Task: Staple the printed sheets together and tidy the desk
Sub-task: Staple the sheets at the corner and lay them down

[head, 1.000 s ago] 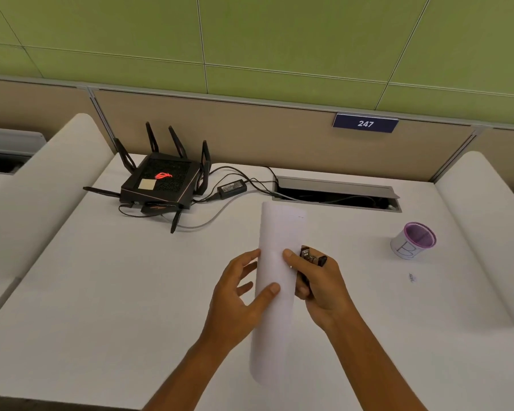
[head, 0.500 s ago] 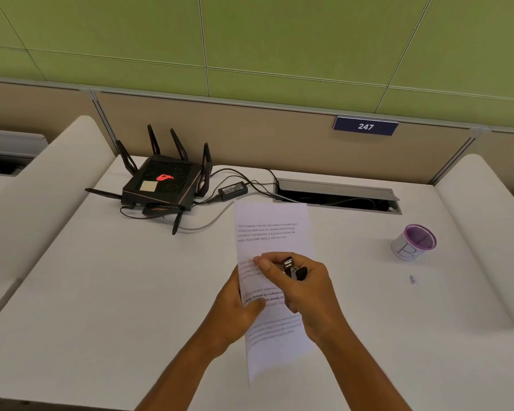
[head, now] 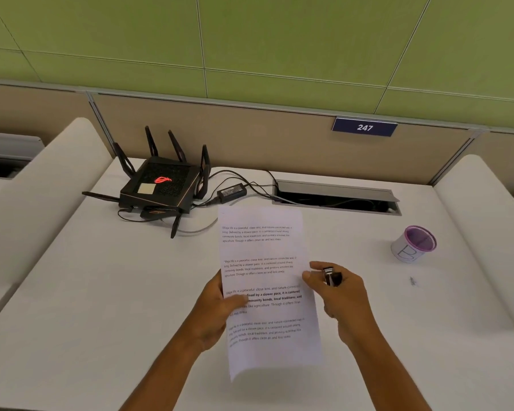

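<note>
The left hand (head: 217,310) pinches the white printed paper sheets (head: 267,280), long side pointing away from the person. The right hand (head: 343,298) grips a small black stapler (head: 332,276) beside them.

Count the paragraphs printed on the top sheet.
4, stacked down the sheet: one near the top, one above the left hand, one partly under its thumb, one below. Sheets behind may hide more.

Black router (head: 161,185) sits far from purple-rimmed cup (head: 413,244).
</note>
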A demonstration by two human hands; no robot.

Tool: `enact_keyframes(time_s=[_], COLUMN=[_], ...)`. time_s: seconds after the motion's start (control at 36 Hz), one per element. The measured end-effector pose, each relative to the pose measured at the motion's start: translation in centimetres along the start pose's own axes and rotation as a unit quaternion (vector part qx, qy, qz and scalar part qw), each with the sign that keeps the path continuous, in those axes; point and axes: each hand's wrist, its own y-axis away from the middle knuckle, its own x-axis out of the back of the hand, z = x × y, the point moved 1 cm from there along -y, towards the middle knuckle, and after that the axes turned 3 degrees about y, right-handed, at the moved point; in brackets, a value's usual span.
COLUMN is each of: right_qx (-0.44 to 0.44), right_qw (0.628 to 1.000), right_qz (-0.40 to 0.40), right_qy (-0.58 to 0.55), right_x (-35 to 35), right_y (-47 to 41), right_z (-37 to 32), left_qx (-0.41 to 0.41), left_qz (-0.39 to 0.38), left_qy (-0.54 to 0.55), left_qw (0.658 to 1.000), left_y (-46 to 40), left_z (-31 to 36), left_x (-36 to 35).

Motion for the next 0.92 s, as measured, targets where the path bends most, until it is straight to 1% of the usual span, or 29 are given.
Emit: enact_keyframes(time_s=[0.08,0.31,0.39,0.53,0.67,0.92], right_qx=[-0.025,-0.039,-0.058,-0.084,-0.122,-0.158], right_qw=[0.999,0.998,0.996,0.992,0.986,0.980], right_qz=[-0.014,0.014,0.039,0.056,0.067,0.076], right_qy=[-0.015,-0.043,-0.059,-0.078,-0.092,-0.090], right_x=[0.4,0.1,-0.5,-1.6,-2.8,-5.3], right_y=[-0.7,-2.6,-3.7,-6.1,-8.8,-15.1], right_z=[1.0,2.9,3.6,5.2,6.7,7.9], left_qx=[0.007,-0.006,-0.023,-0.015,-0.008,-0.007], left_qz=[0.000,0.012,0.024,0.056,0.048,0.069], left_qy=[0.014,0.020,-0.018,-0.092,-0.160,-0.211], left_qw=[1.000,1.000,0.999,0.994,0.986,0.975], left_y=[-0.8,-3.9,-5.7,-9.5,-13.2,-19.3], left_z=[0.0,-0.2,-0.5,-1.8,-2.6,-2.4], left_x=[0.3,1.1,1.8,3.2,3.7,4.5])
